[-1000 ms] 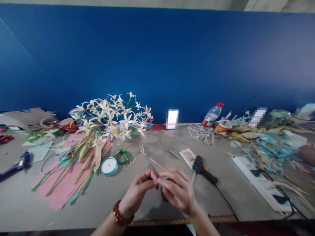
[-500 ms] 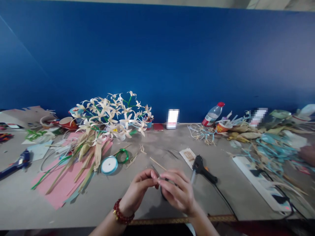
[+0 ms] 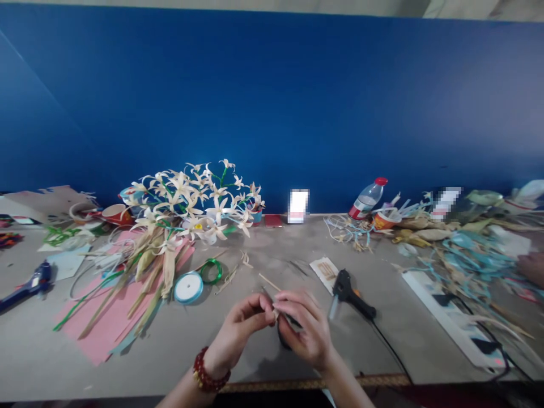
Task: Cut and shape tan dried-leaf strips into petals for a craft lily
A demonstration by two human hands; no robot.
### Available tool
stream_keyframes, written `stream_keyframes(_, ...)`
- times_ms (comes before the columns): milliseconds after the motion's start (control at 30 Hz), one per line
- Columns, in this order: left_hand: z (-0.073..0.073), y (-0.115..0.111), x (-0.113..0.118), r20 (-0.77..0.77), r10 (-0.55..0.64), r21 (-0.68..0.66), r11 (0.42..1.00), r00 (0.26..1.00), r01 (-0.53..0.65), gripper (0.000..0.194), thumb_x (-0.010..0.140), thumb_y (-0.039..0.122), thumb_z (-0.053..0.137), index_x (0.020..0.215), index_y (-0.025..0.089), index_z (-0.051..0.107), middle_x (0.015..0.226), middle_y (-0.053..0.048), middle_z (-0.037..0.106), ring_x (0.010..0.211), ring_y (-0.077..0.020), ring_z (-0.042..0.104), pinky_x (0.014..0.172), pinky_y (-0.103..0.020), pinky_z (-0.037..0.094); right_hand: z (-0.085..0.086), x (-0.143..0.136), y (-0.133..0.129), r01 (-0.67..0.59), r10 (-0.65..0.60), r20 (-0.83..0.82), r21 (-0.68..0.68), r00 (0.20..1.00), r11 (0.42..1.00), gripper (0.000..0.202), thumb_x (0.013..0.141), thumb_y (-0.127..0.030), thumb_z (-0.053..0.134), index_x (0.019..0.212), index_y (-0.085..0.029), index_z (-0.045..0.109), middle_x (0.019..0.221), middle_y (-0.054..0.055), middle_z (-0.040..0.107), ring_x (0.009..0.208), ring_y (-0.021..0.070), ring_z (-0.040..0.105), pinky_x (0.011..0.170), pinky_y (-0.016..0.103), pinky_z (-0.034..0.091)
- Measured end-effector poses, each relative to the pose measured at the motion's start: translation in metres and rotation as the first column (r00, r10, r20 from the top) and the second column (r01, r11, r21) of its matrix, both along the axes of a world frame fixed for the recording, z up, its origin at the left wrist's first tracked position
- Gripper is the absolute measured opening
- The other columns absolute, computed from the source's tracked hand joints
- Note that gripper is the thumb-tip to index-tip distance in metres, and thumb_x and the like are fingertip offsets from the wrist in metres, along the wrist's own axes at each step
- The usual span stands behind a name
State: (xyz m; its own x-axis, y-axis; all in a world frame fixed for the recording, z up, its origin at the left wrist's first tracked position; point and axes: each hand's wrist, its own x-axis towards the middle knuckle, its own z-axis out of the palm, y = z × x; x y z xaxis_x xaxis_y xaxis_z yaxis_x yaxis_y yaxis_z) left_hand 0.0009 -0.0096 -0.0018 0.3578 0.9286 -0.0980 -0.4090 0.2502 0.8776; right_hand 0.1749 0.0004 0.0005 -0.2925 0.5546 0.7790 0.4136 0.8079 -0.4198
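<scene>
My left hand point(image 3: 247, 323) and my right hand point(image 3: 306, 328) meet low in the middle of the head view, above the grey table. Left thumb and forefinger pinch a small pale piece point(image 3: 276, 313), mostly hidden by fingers. The right fingertips touch that same piece. Dark handles of what look like scissors point(image 3: 283, 338) show under my curled right hand, and a thin grey tip juts out beyond the left fingers. Just past the hands lies a thin pale stick point(image 3: 269, 281). A black glue gun point(image 3: 352, 294) rests to the right.
White artificial flowers point(image 3: 191, 198) stand at the back left, behind pink paper point(image 3: 96, 328) and dried husks. A ribbon spool point(image 3: 188, 288) and green wire point(image 3: 211, 271) lie left. At right are a power strip point(image 3: 450, 323), a bottle point(image 3: 368, 198) and another person's hand point(image 3: 531, 266).
My right fingers have shifted slightly around the small piece, and more of the dark handle shows beneath them. My left hand keeps its pinch almost in place.
</scene>
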Motion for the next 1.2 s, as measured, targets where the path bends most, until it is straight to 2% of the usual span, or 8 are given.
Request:
stream_keyframes(100,0.001,-0.001,-0.001,0.006,-0.012,-0.001,1.0,1.0,0.012,0.014,0.08,0.024,0.072,0.075,0.015,0.062,0.075,-0.001,0.056,0.075,-0.0141,0.05,0.075,-0.026,0.039,-0.001,0.002,0.004,-0.016,0.016,-0.018,0.026,1.0,1.0,0.026,0.082,-0.004,0.056,0.098,-0.022,0.065,0.089,0.007,0.072,0.08,0.0201,0.069,0.074,0.035,0.057)
stream_keyframes(267,0.0,-0.003,-0.003,0.031,0.006,-0.01,1.0,0.999,-0.006,0.017,0.08,0.026,0.073,0.075,0.015,0.061,0.075,-0.001,0.055,0.074,-0.0139,0.049,0.072,-0.025,0.037,-0.006,0.011,0.012,0.164,-0.164,-0.093,-0.014,0.982,0.986,0.022,0.083,-0.005,0.055,0.094,-0.022,0.064,0.083,0.006,0.071,0.079,0.0209,0.068,0.074,0.036,0.055)
stream_keyframes(533,0.002,-0.004,-0.002,-0.014,-0.027,0.064,0.998,1.0,0.028,0.018,0.081,0.028,0.073,0.075,0.015,0.063,0.078,-0.002,0.056,0.079,-0.0145,0.05,0.074,-0.025,0.038,-0.004,0.0,0.002,-0.034,0.032,-0.063,-0.036,0.998,0.999,0.025,0.081,-0.006,0.055,0.099,-0.021,0.064,0.091,0.007,0.072,0.085,0.0206,0.069,0.08,0.035,0.055)
stream_keyframes(733,-0.001,-0.003,-0.008,-0.123,0.029,0.295,0.956,0.992,0.008,0.016,0.086,0.028,0.068,0.078,0.015,0.062,0.081,-0.003,0.057,0.079,-0.0155,0.051,0.074,-0.026,0.039,-0.02,0.022,0.02,0.216,-0.247,-0.172,-0.177,0.954,0.96,0.01,0.088,-0.014,0.058,0.087,-0.021,0.064,0.085,0.006,0.07,0.082,0.0207,0.066,0.079,0.034,0.052)
stream_keyframes(833,-0.004,-0.001,-0.009,-0.234,0.122,0.461,0.888,0.965,-0.001,0.013,0.089,0.026,0.064,0.081,0.016,0.063,0.084,-0.005,0.06,0.083,-0.0172,0.056,0.079,-0.029,0.042,-0.02,0.022,0.014,0.082,-0.174,-0.212,-0.382,0.962,0.92,0.011,0.092,-0.022,0.056,0.086,-0.02,0.066,0.087,0.007,0.069,0.086,0.0216,0.064,0.081,0.033,0.05)
stream_keyframes(933,-0.004,0.002,-0.008,-0.32,0.202,0.551,0.834,0.926,0.008,0.008,0.089,0.022,0.063,0.083,0.017,0.064,0.085,-0.006,0.063,0.085,-0.0181,0.06,0.081,-0.03,0.044,-0.016,0.011,0.001,-0.25,0.0,-0.371,-0.627,0.929,0.738,0.022,0.094,-0.036,0.055,0.086,-0.019,0.067,0.083,0.005,0.066,0.078,0.0195,0.062,0.073,0.029,0.05)
stream_keyframes(1067,-0.001,0.001,-0.007,-0.373,0.262,0.603,0.797,0.89,0.018,0.005,0.088,0.019,0.063,0.084,0.017,0.064,0.086,-0.006,0.065,0.086,-0.0185,0.062,0.08,-0.029,0.047,-0.012,-0.003,-0.008,-0.568,-0.073,-0.647,-0.713,0.759,0.41,0.028,0.08,-0.046,0.073,0.082,-0.019,0.064,0.073,0.0,0.057,0.066,0.0142,0.054,0.063,0.024,0.045)
stream_keyframes(1200,0.004,-0.002,-0.008,-0.402,0.226,0.582,0.811,0.887,0.057,0.004,0.087,0.019,0.063,0.084,0.017,0.063,0.087,-0.007,0.065,0.086,-0.0192,0.062,0.082,-0.031,0.047,-0.009,-0.007,-0.006,-0.624,-0.167,-0.691,-0.713,0.704,0.319,0.03,0.072,-0.041,0.081,0.074,-0.019,0.061,0.07,-0.002,0.054,0.06,0.0115,0.049,0.059,0.023,0.041)
